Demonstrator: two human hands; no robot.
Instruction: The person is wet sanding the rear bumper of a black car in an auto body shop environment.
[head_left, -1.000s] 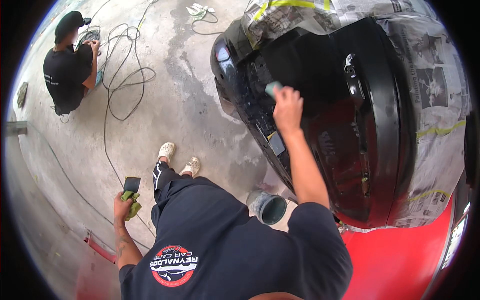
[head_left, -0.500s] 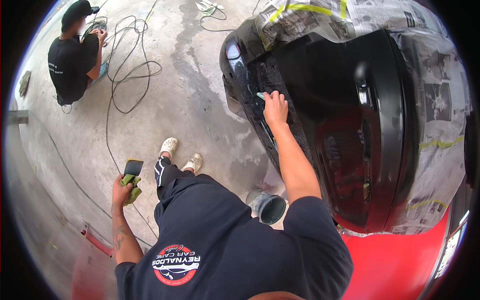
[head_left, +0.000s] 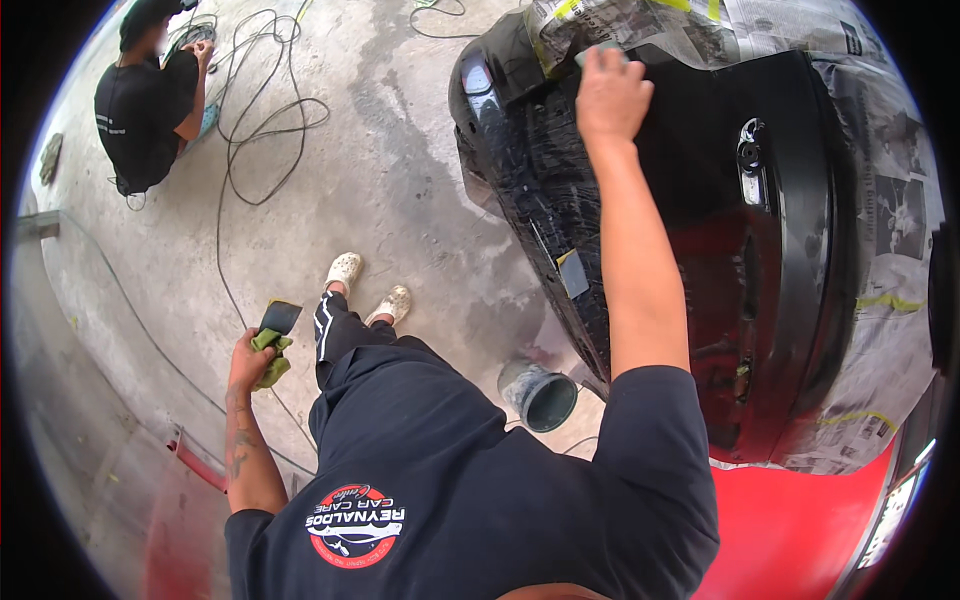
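My right hand is closed on a pale green pad, mostly hidden under the fingers. It is at the far end of a glossy black car body panel, next to newspaper masking. The panel's left part, the bumper, looks wet. A small sheet of sandpaper lies on the bumper, left of my right forearm. My left hand, low on the left and away from the car, grips a crumpled green cloth together with a dark sheet of sandpaper.
Newspaper held with yellow-green tape covers the car around the panel. A bucket stands on the concrete floor between me and the bumper. Another person crouches at the far left beside a tangled black cable. A red body panel is at lower right.
My right hand has moved with the pad from the bumper to the far edge beside the newspaper. The sandpaper on the bumper now shows. My left hand keeps its hold.
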